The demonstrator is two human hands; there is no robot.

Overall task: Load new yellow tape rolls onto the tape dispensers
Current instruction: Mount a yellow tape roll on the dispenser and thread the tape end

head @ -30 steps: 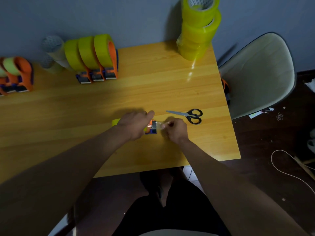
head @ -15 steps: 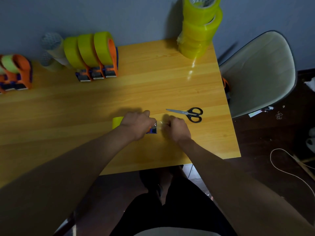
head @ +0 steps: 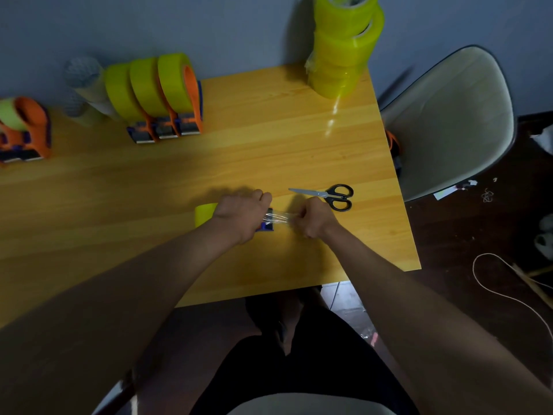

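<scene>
The left hand [head: 242, 217] grips the tape dispenser [head: 267, 226] with its yellow tape roll [head: 205, 213] on the counter [head: 269, 139]. The right hand [head: 314, 220], just beside it, pinches the pulled-out tape strip [head: 276, 218] stretched between both hands. Scissors [head: 329, 195] lie just beyond the right hand.

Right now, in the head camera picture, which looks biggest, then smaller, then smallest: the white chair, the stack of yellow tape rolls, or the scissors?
1. White chair
2. Stack of yellow tape rolls
3. Scissors
</scene>
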